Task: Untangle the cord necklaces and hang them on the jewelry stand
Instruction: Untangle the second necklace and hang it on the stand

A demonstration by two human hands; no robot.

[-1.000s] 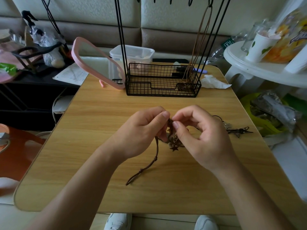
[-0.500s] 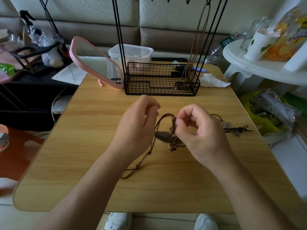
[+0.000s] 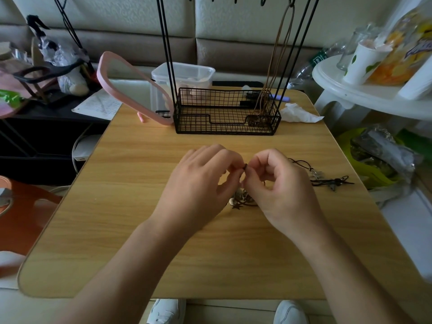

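Note:
My left hand (image 3: 198, 183) and my right hand (image 3: 278, 185) meet over the middle of the wooden table (image 3: 140, 206). Both pinch the same brown cord necklace (image 3: 244, 168) between fingertips. Its small metal charms (image 3: 240, 199) lie on the table below the hands; most of the cord is hidden behind them. A black cord necklace (image 3: 327, 180) lies loose to the right of my right hand. The black wire jewelry stand (image 3: 224, 113) rises at the table's far side. A light brown cord necklace (image 3: 278, 57) hangs from its top down into the basket.
A pink-framed mirror (image 3: 131, 90) leans left of the stand, with a clear plastic box (image 3: 187, 73) behind. A crumpled tissue (image 3: 297, 113) lies right of the basket. A white side table (image 3: 374, 99) with cups stands at the right; clutter fills the left.
My left hand has dropped and closed in on the right hand, so the fingertips now meet on the cord. The cord tail that trailed toward the front edge is no longer seen.

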